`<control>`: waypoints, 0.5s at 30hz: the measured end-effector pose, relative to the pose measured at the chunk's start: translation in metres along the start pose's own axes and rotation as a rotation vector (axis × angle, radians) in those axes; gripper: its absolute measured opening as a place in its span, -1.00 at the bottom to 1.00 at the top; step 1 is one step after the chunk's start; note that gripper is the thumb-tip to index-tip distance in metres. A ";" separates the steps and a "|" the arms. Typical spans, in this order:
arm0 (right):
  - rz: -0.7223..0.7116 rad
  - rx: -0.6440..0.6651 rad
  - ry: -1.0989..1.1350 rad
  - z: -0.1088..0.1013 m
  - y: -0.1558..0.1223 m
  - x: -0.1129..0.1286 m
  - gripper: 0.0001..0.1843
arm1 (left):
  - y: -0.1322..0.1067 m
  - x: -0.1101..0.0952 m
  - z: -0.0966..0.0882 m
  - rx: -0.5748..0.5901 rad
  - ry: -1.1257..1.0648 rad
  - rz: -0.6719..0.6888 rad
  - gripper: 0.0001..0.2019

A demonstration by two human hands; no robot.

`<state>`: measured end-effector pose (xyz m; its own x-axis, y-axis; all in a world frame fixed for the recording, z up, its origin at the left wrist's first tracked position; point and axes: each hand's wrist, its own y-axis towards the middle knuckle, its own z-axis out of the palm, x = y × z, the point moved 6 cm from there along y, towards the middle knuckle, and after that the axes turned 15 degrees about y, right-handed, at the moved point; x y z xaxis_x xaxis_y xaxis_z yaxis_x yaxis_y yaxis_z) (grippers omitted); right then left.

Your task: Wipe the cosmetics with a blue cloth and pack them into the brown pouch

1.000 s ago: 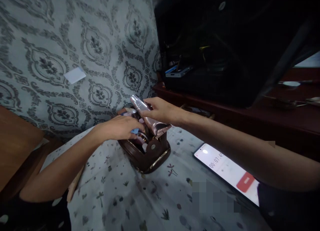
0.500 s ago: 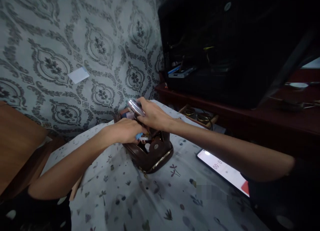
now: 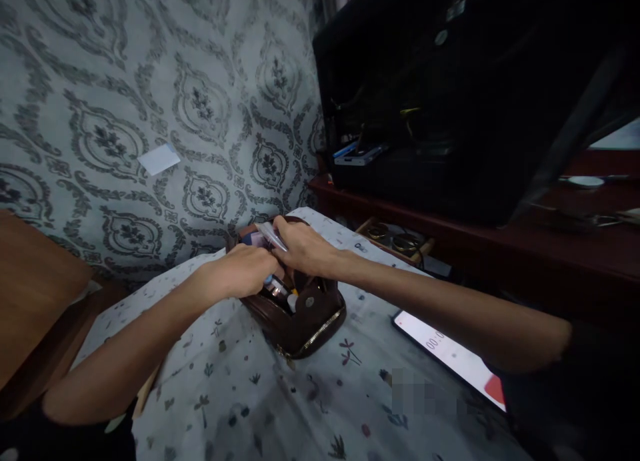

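Note:
A brown leather bag (image 3: 280, 324) with gold zips lies open on the printed cloth, small items showing inside its mouth. My right hand (image 3: 307, 248) is over the far side of the bag, its fingers closed around a shiny silvery tube (image 3: 271, 236). Over the near left part of the opening, my left hand (image 3: 247, 271) has its fingers curled closed and pointing into the bag. A small light-blue piece (image 3: 269, 279) shows right at its fingertips, but what they grip is hidden. A round white item (image 3: 293, 302) sits in the bag near the flap.
A lit phone (image 3: 450, 358) with a timer lies right of the bag, under my right forearm. Behind stand a large black screen (image 3: 450, 114) on a dark red stand and a small wooden tray (image 3: 395, 241). A wooden panel (image 3: 40, 281) is at the left, patterned wall ahead.
My right hand has lowered the silvery tube toward the bag. My left hand has shifted slightly left and down, and the light-blue piece is now more covered.

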<state>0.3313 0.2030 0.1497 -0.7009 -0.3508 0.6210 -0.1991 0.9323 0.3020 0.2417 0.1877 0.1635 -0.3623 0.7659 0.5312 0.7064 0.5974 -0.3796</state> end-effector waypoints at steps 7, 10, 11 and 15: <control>-0.014 0.094 -0.015 0.001 -0.005 0.001 -0.60 | -0.003 0.003 0.000 0.046 0.002 -0.003 -0.53; -0.032 0.101 -0.048 0.003 -0.007 0.002 -0.56 | -0.003 0.004 0.001 0.091 -0.026 0.040 -0.63; -0.034 0.102 -0.059 0.004 -0.009 0.004 -0.57 | -0.003 0.005 0.002 0.111 -0.028 0.046 -0.67; 0.015 0.117 -0.070 0.006 -0.015 0.011 -0.61 | -0.001 0.009 0.005 0.161 0.018 0.025 -0.71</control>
<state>0.3224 0.1858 0.1476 -0.7497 -0.3340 0.5714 -0.2643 0.9426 0.2042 0.2347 0.1958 0.1648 -0.3341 0.7775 0.5328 0.6079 0.6098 -0.5086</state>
